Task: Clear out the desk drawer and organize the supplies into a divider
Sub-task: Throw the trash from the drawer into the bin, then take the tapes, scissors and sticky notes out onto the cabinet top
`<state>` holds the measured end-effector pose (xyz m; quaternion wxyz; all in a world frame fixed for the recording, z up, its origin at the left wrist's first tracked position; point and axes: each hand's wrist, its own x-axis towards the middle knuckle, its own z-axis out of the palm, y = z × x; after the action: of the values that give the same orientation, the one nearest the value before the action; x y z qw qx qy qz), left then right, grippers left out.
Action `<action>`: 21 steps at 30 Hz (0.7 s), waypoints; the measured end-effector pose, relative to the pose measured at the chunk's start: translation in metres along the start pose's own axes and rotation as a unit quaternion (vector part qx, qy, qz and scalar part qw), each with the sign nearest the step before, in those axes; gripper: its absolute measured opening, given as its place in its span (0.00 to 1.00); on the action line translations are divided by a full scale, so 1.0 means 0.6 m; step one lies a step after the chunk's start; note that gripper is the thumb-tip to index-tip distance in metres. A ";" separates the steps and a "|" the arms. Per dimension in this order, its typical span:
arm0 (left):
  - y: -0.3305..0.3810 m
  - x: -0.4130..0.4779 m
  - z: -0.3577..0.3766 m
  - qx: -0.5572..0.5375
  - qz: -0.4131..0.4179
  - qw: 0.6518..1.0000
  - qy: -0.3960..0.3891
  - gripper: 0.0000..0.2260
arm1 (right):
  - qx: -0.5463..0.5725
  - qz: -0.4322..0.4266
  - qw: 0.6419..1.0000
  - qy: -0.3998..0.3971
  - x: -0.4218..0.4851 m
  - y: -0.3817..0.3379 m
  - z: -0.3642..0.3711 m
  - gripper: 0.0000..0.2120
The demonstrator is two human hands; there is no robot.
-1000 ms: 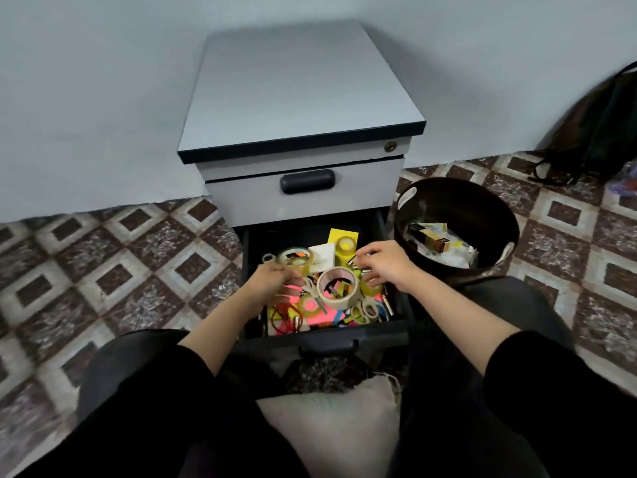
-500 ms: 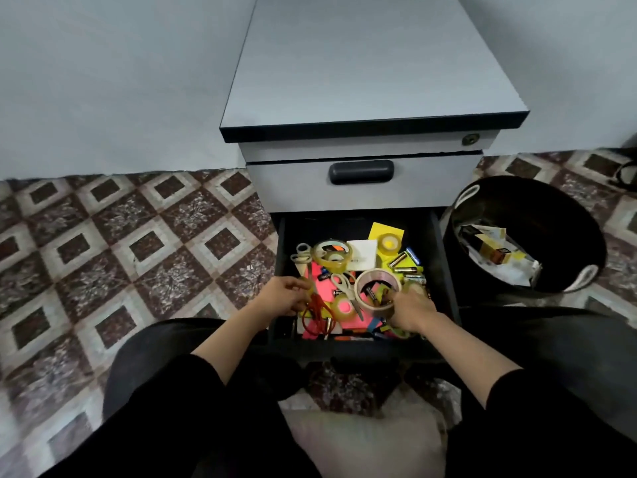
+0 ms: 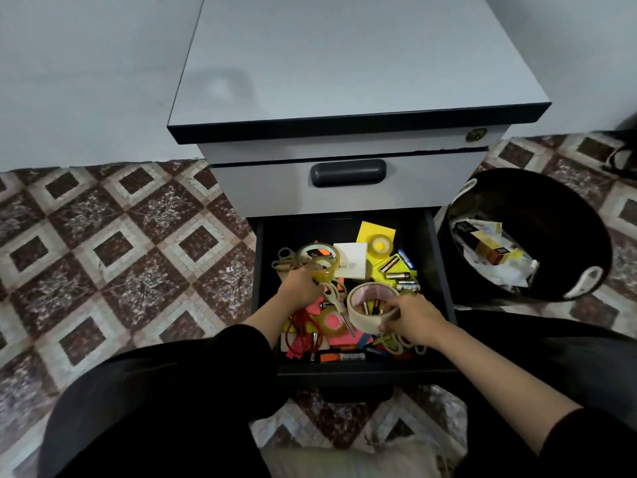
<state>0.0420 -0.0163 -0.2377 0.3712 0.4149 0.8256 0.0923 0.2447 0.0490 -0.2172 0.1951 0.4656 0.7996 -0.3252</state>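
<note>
The lower drawer [image 3: 437, 270] of a grey cabinet is pulled out, full of mixed supplies. My left hand [image 3: 299, 287] grips a yellowish clear tape roll [image 3: 324, 267] at the drawer's left. My right hand [image 3: 412, 318] holds a wide cream masking tape roll [image 3: 362, 313] near the front, thumb over its rim. Scissors [image 3: 336, 300] lie between the hands. Batteries [image 3: 400, 276], yellow sticky notes [image 3: 370, 231], a small clear tape roll [image 3: 379, 243] and a white notepad [image 3: 351, 260] lie at the back. Red rubber bands [image 3: 303, 334] and an orange marker [image 3: 339, 357] lie at the front.
A black round bin [image 3: 558, 208] holding paper and a box stands right of the drawer. The closed upper drawer with a dark handle [image 3: 347, 172] is above. Patterned tiled floor [image 3: 103, 243] spreads to the left. A pale cushion [image 3: 344, 460] lies between my knees.
My left hand moved back and took hold of the yellowish tape roll. My right hand closed round the masking tape roll. The camera moved closer to the drawer.
</note>
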 end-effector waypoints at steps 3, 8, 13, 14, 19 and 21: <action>-0.005 0.004 0.010 0.032 -0.006 0.999 0.016 0.15 | 0.045 -0.005 0.999 0.005 -0.006 0.001 -0.003 0.06; -0.021 -0.016 0.004 0.038 -0.015 0.998 0.047 0.15 | 0.103 -0.006 0.994 0.021 -0.016 0.001 -0.010 0.12; -0.022 -0.066 -0.051 -0.026 0.025 0.993 0.112 0.10 | 0.163 -0.022 0.985 0.056 -0.037 -0.009 -0.032 0.08; -0.018 -0.082 -0.067 -0.037 0.040 0.991 0.120 0.09 | 0.169 -0.030 0.983 0.071 -0.045 -0.013 -0.039 0.06; 0.000 -0.157 -0.143 -0.050 0.119 0.976 0.177 0.06 | 0.215 -0.089 0.962 0.144 -0.087 -0.041 -0.081 0.10; 0.010 -0.185 -0.171 -0.056 0.144 0.967 0.201 0.05 | 0.226 -0.123 0.951 0.173 -0.109 -0.055 -0.105 0.09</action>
<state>0.0173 -0.0800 -0.1030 0.2026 0.4812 0.8083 0.2722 0.2472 0.0410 -0.1212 -0.0976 0.4443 0.7780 -0.4332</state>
